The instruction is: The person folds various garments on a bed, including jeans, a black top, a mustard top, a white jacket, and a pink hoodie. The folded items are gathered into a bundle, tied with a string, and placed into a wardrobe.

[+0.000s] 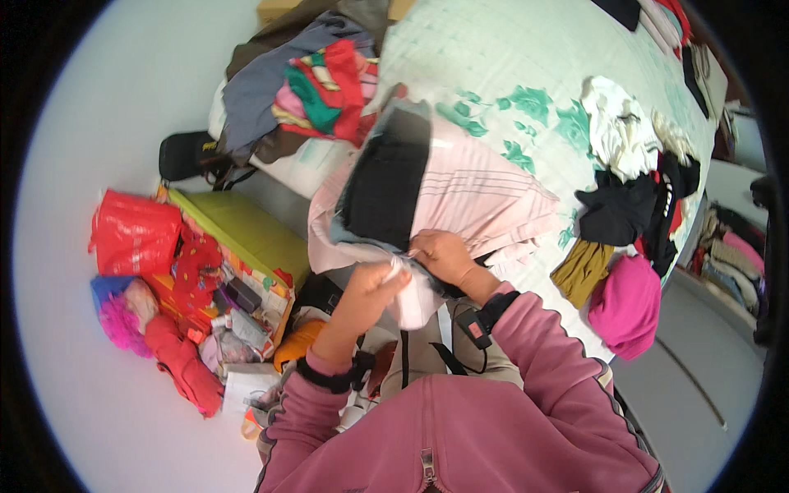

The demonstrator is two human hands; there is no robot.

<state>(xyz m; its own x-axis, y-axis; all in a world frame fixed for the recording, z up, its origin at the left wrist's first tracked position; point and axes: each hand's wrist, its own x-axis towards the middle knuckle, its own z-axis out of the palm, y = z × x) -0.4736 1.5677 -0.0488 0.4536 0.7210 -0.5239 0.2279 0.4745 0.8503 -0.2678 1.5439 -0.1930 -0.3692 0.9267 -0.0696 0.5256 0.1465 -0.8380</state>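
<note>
A pink striped cloth (pixel 468 191) lies spread at the near part of the bed. On it rests a black panel with a grey-blue border (pixel 388 179), which looks like folded fabric; its exact kind cannot be told. My left hand (pixel 370 293) pinches a whitish-pink fold of cloth (pixel 416 302) at the near edge, and the fold hangs down in front of me. Close by on the right, my right hand (pixel 447 256) has its fingers curled on the near corner of the black panel and the pink cloth. The fingertips are partly hidden in the fabric.
A bed sheet with green flowers (pixel 530 105) covers the bed. Piled clothes include a multicoloured garment (pixel 327 92) at the far left, a black garment (pixel 616 209) and a magenta garment (pixel 625 305) on the right. A cluttered box with a green lid (pixel 240 228) stands at left.
</note>
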